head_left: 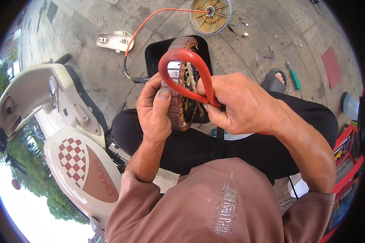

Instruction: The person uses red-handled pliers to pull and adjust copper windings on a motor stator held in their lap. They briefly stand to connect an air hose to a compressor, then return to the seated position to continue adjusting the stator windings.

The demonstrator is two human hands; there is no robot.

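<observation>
A ring-shaped motor stator [177,116] stands on edge between my knees, with segmented metal teeth on its left side and copper windings on its right. My left hand [155,111] is closed on its left side, the thumb pressed against the outer face. Closed in front of the windings, my right hand [243,105] grips a tool with a red loop handle [165,65]. The loop stretches left across the upper stator. My right hand hides the rest of that tool; its working end cannot be made out.
Behind the stator is a black container [152,50]. An orange cable [158,11] leads to a round motor cover [196,20]. A pale cover plate [113,40], green-handled screwdriver [295,79] and dark red sheet [331,67] lie around. A scooter [97,162] stands left, a red toolbox [353,166] right.
</observation>
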